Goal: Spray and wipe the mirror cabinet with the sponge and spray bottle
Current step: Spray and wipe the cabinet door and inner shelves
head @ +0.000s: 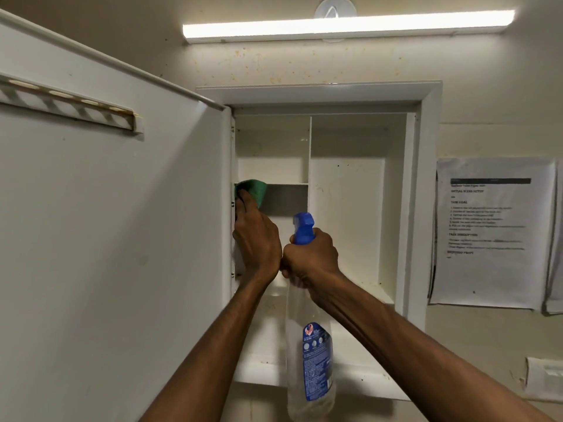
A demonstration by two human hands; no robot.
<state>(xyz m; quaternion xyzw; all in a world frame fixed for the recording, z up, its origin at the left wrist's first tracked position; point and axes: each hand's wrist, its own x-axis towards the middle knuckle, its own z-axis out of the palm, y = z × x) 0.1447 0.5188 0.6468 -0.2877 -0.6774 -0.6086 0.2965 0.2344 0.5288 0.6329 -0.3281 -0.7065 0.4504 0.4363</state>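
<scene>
The white mirror cabinet (426, 190) is set into the wall with its door (115, 239) swung wide open to the left. Inside are bare white shelves and a vertical divider. My left hand (254, 239) holds a green sponge (254, 190) against the inner left wall near the hinges, its fingers partly covering the sponge. My right hand (310, 257) grips the neck of a clear spray bottle (307, 360) with a blue trigger head and blue label. The bottle hangs in front of the cabinet's lower shelf.
A lit tube light (347, 25) runs above the cabinet. Printed paper sheets (490, 233) are taped to the wall on the right. A white switch plate (545, 379) sits at the lower right. A strip rack (67, 105) is fixed to the door's inside.
</scene>
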